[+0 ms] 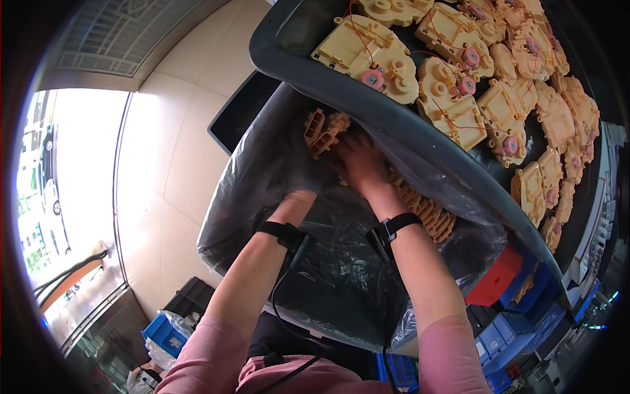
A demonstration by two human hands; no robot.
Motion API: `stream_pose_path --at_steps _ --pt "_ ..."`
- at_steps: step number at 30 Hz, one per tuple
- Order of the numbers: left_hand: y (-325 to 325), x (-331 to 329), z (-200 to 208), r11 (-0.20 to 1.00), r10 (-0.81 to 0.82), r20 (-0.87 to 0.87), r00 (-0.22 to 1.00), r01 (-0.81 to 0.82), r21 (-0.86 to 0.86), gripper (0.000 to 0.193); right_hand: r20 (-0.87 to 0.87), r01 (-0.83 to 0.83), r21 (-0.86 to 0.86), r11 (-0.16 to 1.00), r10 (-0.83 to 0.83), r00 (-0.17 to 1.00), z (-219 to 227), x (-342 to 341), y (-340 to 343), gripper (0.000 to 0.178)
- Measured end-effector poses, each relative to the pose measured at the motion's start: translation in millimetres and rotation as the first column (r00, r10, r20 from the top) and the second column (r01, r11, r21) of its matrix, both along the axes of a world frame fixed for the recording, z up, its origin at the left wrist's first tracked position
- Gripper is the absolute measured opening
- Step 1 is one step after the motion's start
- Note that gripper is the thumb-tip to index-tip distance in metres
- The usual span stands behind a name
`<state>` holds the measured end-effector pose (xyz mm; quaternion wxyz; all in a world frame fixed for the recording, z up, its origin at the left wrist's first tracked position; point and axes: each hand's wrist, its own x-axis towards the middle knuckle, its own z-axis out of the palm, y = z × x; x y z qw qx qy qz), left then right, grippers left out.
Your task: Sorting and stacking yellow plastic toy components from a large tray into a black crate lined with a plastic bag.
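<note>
Both of my arms reach down into a plastic-lined bin [335, 262]. My right hand [361, 161] lies over tan plastic parts inside, fingers stretched forward and apart; the fingertips are partly lost among the parts. Beside them, a ribbed tan plastic part [325, 133] with open slots leans at the far end of the bin. From under my right wrist, a tightly packed row of tan plastic parts [423, 207] runs toward the right. Clear film covers my left hand [302, 161], which is left of the right one; its fingers are hidden.
A dark tray [420, 121] of cream plastic housings [374, 56] with pink discs and red wires overhangs the bin's far right side. A black crate [239, 108] stands behind the bin. Blue bins [508, 338] and a red bin [493, 279] sit at right, a blue box [164, 336] lower left.
</note>
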<state>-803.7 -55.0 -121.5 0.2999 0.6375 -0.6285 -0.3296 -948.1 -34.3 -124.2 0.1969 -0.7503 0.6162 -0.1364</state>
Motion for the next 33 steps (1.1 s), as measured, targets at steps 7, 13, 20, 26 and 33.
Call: stream_pose_path --at_steps 7,13,20,26,33 --pt "-5.4 -9.3 -6.3 0.992 0.042 0.263 0.964 -0.071 0.103 0.079 0.048 0.008 -0.044 0.999 -0.006 0.999 3.4 -0.9 -0.7 0.047" --pt "-19.2 -15.9 25.0 0.999 -0.035 0.443 0.896 0.023 0.034 0.062 0.032 0.016 -0.041 0.999 -0.014 0.999 7.0 -0.3 -7.7 0.039" --pt "-10.9 5.7 29.6 0.974 -0.189 0.301 0.935 0.217 -0.06 0.056 0.047 0.145 -0.092 0.985 -0.142 0.989 3.7 5.5 -8.5 0.026" --pt "-12.8 29.3 15.5 0.964 -0.016 -0.246 0.969 0.08 0.254 0.04 0.003 0.125 -0.226 0.966 -0.127 0.992 0.5 17.4 -11.2 0.027" --pt "-11.6 14.5 -6.6 0.995 -0.093 0.349 0.933 0.099 0.001 0.066 0.032 0.186 -0.172 0.967 -0.183 0.983 -4.5 18.8 -7.0 0.03"
